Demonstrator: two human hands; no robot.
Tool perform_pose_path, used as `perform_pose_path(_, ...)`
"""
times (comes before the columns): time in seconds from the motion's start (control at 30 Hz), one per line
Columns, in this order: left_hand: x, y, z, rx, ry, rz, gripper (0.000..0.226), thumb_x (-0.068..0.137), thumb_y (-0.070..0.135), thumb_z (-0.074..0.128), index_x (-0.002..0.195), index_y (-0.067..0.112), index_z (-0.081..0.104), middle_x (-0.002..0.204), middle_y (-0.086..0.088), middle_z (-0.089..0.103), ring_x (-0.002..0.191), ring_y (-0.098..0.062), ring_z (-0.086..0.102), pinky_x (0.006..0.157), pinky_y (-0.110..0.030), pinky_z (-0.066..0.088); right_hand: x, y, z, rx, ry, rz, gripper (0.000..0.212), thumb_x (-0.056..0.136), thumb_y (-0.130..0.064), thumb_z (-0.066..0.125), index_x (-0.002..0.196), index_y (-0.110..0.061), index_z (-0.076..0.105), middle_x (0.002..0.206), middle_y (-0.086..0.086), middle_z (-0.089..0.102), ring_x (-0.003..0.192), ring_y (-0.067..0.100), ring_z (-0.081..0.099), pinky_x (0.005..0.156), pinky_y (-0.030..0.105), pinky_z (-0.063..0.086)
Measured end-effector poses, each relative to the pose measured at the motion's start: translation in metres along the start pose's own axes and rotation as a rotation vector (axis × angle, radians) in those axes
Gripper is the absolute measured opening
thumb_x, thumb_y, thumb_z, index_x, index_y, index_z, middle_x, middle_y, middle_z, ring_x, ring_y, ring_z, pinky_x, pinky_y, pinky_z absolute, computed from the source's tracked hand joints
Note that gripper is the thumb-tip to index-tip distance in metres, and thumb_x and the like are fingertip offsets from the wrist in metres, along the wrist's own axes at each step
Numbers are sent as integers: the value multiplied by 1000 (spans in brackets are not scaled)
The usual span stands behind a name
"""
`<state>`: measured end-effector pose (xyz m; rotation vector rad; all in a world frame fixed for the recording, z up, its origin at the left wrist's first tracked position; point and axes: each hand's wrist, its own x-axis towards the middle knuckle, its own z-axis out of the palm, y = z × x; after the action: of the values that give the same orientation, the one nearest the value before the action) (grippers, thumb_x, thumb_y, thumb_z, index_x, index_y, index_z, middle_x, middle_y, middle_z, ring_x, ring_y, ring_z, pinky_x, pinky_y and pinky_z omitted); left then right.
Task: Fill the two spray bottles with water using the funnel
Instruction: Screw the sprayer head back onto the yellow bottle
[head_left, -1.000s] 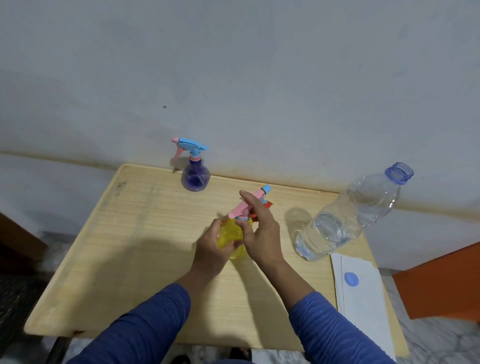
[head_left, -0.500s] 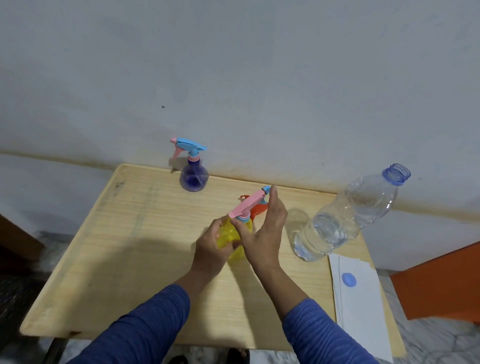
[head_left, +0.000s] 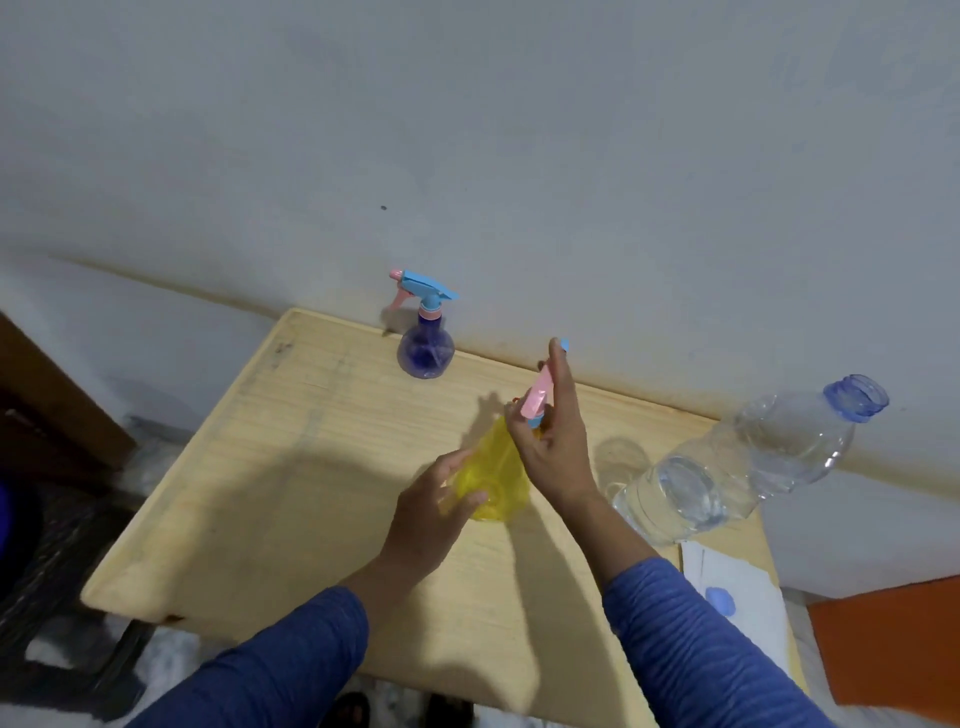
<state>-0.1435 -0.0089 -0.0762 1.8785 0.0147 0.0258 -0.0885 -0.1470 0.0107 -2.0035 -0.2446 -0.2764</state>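
A yellow spray bottle (head_left: 496, 475) stands mid-table. My left hand (head_left: 434, 512) grips its body from the left. My right hand (head_left: 553, 441) pinches the pink and blue spray head (head_left: 538, 395) at the bottle's neck, fingers stretched upward. A purple spray bottle (head_left: 426, 345) with a blue and pink head stands at the back edge by the wall. A large clear water bottle (head_left: 737, 467), partly full and uncapped, stands at the right. The funnel is hidden behind my right hand.
The wooden table (head_left: 291, 467) sits against a white wall. White paper (head_left: 737, 597) with a blue bottle cap (head_left: 721, 600) on it lies at the right front corner. An orange surface (head_left: 893, 639) is beyond the right edge.
The spray head has turned more upright in my right hand, and my fingers have straightened upward. The view has shifted to the left. The left hand keeps hold of the yellow bottle.
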Motion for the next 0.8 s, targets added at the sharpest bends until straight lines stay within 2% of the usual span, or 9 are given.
perform_pose_path(0.03,-4,-5,-4,33,31,4,50,71,62,52,118,44,50,118,16,56,100,1,54,81,-6,41,9,-4,-2,28,-14,0,79,87,-12,56,142,-49,13,146,-10,36,135,4,33,104,50,40)
perform_pose_path(0.13,-14,-25,-19,168,185,-64,57,77,63,47,122,29,52,120,14,54,104,-6,52,86,-17,38,33,-19,-8,187,-61,4,69,92,-8,50,142,-40,14,131,-26,38,111,-2,51,86,40,55)
perform_pose_path(0.23,-25,-48,-37,346,389,-163,42,88,37,57,124,15,53,126,-4,54,114,-21,51,94,-27,36,49,-23,-7,386,-190,136,55,93,-16,44,135,-45,25,137,7,43,88,28,65,63,26,56)
perform_pose_path(0.3,-33,-58,-49,490,482,-259,42,89,31,57,126,13,50,134,-9,48,122,-28,45,100,-39,34,54,-23,0,410,-333,262,36,97,-21,44,127,-42,40,134,11,48,67,27,68,64,37,58)
perform_pose_path(0.37,-41,-63,-59,608,486,-394,49,92,36,50,134,15,41,146,-8,33,134,-27,29,108,-45,22,54,-23,9,442,-470,382,23,98,-26,45,119,-32,55,128,6,53,66,20,68,65,46,58)
perform_pose_path(0.47,-50,-74,-63,731,410,-523,59,95,45,33,146,19,19,157,-6,7,144,-24,2,115,-45,4,48,-10,20,510,-683,610,31,99,-28,41,128,-23,50,113,13,64,56,18,67,53,30,55)
perform_pose_path(0.53,-55,-78,-62,796,377,-536,62,95,49,24,149,24,7,158,-3,-1,144,-22,-6,116,-43,-2,43,-1,25,474,-790,686,32,100,-30,36,129,-24,48,111,20,66,54,18,66,54,27,55)
perform_pose_path(0.63,-56,-80,-61,831,394,-524,61,94,52,23,148,26,11,158,-3,4,144,-21,-2,115,-43,-1,37,12,32,428,-859,721,37,101,-30,35,135,-20,44,116,20,64,55,13,67,53,26,56)
perform_pose_path(0.8,-56,-85,-61,877,415,-511,72,84,59,8,146,24,23,155,-6,17,144,-23,8,115,-46,6,33,20,37,313,-896,718,37,101,-30,34,136,-21,41,104,11,65,57,5,68,50,22,55)
